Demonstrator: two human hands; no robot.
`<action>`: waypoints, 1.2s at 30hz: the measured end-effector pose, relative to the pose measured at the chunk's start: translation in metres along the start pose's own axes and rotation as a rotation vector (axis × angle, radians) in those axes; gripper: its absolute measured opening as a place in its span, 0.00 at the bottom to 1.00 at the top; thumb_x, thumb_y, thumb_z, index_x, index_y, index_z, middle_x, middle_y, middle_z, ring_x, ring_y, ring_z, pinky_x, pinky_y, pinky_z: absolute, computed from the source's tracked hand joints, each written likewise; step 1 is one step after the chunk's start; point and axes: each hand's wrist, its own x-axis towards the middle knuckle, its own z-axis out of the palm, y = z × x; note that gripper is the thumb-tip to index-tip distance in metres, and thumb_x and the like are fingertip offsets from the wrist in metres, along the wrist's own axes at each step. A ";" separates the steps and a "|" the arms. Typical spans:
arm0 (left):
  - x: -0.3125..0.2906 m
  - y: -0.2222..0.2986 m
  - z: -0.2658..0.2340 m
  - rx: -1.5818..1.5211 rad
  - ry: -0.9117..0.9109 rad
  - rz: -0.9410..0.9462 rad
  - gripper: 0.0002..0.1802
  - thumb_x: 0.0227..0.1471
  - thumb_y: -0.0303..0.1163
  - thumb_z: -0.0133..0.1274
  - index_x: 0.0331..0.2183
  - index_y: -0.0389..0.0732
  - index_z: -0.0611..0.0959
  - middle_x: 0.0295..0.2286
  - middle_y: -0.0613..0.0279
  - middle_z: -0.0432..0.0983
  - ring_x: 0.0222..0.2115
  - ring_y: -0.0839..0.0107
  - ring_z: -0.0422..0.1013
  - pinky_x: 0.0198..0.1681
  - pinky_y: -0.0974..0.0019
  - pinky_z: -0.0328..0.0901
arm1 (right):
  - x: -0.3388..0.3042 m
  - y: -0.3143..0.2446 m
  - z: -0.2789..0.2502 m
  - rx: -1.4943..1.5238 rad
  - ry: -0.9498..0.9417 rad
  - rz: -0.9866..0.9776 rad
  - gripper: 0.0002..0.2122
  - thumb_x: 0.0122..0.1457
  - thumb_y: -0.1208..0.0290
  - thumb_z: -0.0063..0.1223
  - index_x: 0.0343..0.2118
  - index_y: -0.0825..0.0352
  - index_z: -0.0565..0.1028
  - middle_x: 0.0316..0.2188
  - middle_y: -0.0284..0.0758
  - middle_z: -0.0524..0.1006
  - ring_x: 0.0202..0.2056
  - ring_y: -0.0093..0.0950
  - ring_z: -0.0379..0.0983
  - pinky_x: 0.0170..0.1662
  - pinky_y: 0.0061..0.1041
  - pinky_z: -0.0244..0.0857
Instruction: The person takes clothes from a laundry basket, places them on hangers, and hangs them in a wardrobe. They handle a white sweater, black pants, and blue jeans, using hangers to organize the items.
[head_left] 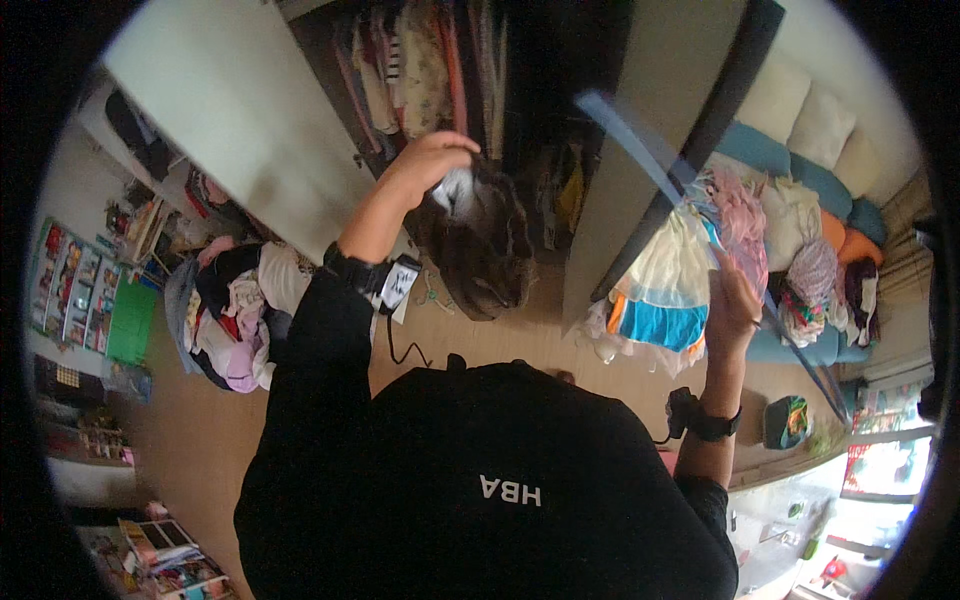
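Observation:
In front of the open wardrobe, my left hand (436,160) is raised with its fingers closed on the top of a dark brown garment (485,250). The garment hangs down toward the floor, and a whitish patch shows near its top. Out to the right, my right hand (733,305) is closed around a long, thin bluish pole (640,145). The pole is smeared and slants from the wardrobe opening down to the right. Just left of this hand are light dresses (665,265) with a bright blue band. Part of the right hand's grip is hidden.
Clothes (420,75) hang in the wardrobe between the left door (240,120) and the right door (655,110). A heap of clothes (235,310) lies on the left. A blue sofa (800,345) with cushions and piled clothes stands on the right.

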 end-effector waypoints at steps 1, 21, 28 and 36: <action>-0.002 0.008 -0.008 0.019 0.038 0.018 0.16 0.43 0.31 0.52 0.37 0.38 0.81 0.33 0.60 0.76 0.32 0.72 0.70 0.37 0.71 0.63 | 0.004 -0.010 0.005 -0.119 -0.106 -0.074 0.12 0.54 0.81 0.50 0.42 0.67 0.76 0.30 0.40 0.77 0.28 0.30 0.74 0.32 0.25 0.66; -0.042 0.043 0.006 0.499 0.538 0.405 0.12 0.45 0.35 0.48 0.31 0.43 0.82 0.25 0.50 0.77 0.27 0.51 0.73 0.32 0.58 0.68 | 0.047 -0.068 0.138 -0.328 -0.603 -0.318 0.13 0.53 0.73 0.46 0.42 0.57 0.73 0.26 0.39 0.76 0.26 0.40 0.73 0.26 0.36 0.66; -0.070 0.057 -0.007 0.464 0.310 1.043 0.13 0.50 0.41 0.53 0.37 0.46 0.78 0.27 0.60 0.77 0.25 0.59 0.75 0.25 0.61 0.68 | 0.073 -0.051 0.137 -0.187 -0.481 -0.440 0.14 0.49 0.74 0.48 0.41 0.58 0.73 0.27 0.38 0.75 0.27 0.40 0.73 0.27 0.35 0.69; -0.054 0.082 -0.030 0.569 0.581 0.832 0.12 0.50 0.40 0.55 0.31 0.41 0.79 0.25 0.53 0.75 0.26 0.52 0.72 0.25 0.61 0.66 | 0.082 -0.073 0.105 0.191 -0.203 -0.831 0.19 0.43 0.81 0.53 0.42 0.68 0.72 0.39 0.40 0.72 0.42 0.40 0.69 0.44 0.33 0.66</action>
